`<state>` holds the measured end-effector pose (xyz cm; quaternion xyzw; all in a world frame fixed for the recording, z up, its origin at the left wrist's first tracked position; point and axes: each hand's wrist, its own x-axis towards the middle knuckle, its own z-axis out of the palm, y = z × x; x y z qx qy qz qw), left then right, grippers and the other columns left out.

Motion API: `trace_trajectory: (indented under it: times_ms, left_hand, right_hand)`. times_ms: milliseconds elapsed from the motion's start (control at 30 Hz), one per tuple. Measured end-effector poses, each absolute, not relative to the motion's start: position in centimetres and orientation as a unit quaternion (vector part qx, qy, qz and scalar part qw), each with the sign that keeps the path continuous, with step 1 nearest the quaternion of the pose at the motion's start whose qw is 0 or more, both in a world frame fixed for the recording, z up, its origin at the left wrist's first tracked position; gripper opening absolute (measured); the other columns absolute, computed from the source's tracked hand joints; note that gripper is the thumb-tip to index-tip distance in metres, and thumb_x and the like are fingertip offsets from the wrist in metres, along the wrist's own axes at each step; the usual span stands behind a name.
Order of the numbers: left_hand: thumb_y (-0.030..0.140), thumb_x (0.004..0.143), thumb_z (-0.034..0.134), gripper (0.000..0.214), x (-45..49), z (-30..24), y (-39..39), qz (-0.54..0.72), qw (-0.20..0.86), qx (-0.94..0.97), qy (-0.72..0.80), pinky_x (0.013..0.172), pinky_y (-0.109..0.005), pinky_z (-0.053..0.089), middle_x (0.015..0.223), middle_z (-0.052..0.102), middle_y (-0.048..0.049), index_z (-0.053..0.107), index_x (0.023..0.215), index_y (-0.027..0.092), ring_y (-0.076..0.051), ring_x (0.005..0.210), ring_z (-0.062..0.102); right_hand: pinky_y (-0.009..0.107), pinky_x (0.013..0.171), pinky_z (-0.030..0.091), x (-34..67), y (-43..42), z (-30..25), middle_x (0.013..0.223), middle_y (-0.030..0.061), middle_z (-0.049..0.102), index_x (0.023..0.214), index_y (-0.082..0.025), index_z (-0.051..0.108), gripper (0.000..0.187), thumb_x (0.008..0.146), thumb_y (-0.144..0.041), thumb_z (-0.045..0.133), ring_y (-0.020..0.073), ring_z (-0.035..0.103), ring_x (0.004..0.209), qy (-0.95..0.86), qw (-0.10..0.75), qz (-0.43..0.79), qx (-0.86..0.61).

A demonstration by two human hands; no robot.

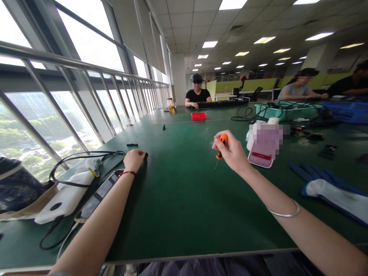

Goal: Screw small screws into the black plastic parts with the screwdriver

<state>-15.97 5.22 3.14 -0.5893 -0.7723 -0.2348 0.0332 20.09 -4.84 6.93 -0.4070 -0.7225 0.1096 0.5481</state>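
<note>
The orange-and-black screwdriver (222, 147) is over the right of the middle of the green desk (178, 218), well in from the near edge. Its long axis runs steeply: the handle's butt leans up and slightly right, while the thin shaft points down and a little left, toward the desktop — whether the tip touches it I cannot tell. The right hand (232, 153) grips the handle between thumb and curled fingers; its forearm, with a silver bangle (284, 214), slants in from the near right corner, forward and leftward. The left hand (133, 158) sits low toward the desk's left edge, fingertips pinching a small black piece (146, 155) that is partly hidden. Its forearm reaches forward and rightward from the near left corner — a red bracelet (127, 173) at the wrist — passing just beside a dark-screened phone (97, 197). A short black strip (132, 145) lies just beyond that hand, nearer the left edge.
</note>
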Motion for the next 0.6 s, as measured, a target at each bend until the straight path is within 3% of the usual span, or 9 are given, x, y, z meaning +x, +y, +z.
trace_trajectory:
  times_ms: [133,333,467,600]
  left_hand:
    - [0.034,0.075,0.058,0.024,-15.6,2.8,5.5,-0.232,0.032,-0.635,-0.736,0.073,-0.03,0.05,0.091,0.072,-0.0073,0.074,0.087,0.02,-0.026,0.088,0.065]
    - [0.035,0.071,0.062,0.023,-11.5,2.4,5.5,-0.276,-0.087,-0.729,-0.62,0.076,-0.027,0.05,0.085,0.073,-0.0042,0.073,0.085,0.02,-0.021,0.083,0.066]
    - [0.038,0.07,0.064,0.025,-7.9,2.3,4.9,-0.283,-0.188,-0.769,-0.542,0.078,-0.028,0.05,0.085,0.073,-0.0037,0.074,0.082,0.019,-0.02,0.079,0.066]
    - [0.037,0.074,0.06,0.024,-4.2,1.8,3.1,-0.263,-0.244,-0.825,-0.437,0.083,-0.03,0.049,0.086,0.073,-0.0034,0.072,0.084,0.018,-0.019,0.082,0.065]
  right_hand:
    - [0.025,0.051,0.037,20.4,-4.7,6.8,0.058,-0.0026,0.052,0.078,-0.023,0.044,0.027,0.088,-0.047,0.043,0.0135,0.052,0.052,-0.736,0.482,0.058,-0.472]
    - [0.023,0.045,0.026,20.6,-4.9,7.1,0.049,-0.0052,0.042,0.07,-0.023,0.039,0.029,0.085,-0.047,0.045,0.0118,0.042,0.042,-0.741,0.427,-0.012,-0.519]
    - [0.024,0.046,0.027,20.4,-5.0,7.1,0.049,-0.005,0.041,0.067,-0.023,0.04,0.03,0.084,-0.047,0.047,0.0116,0.041,0.043,-0.731,0.447,-0.004,-0.515]
    - [0.023,0.046,0.031,20.1,-5.2,7.0,0.05,-0.0048,0.045,0.07,-0.022,0.042,0.029,0.085,-0.047,0.047,0.0108,0.044,0.044,-0.693,0.531,0.013,-0.487]
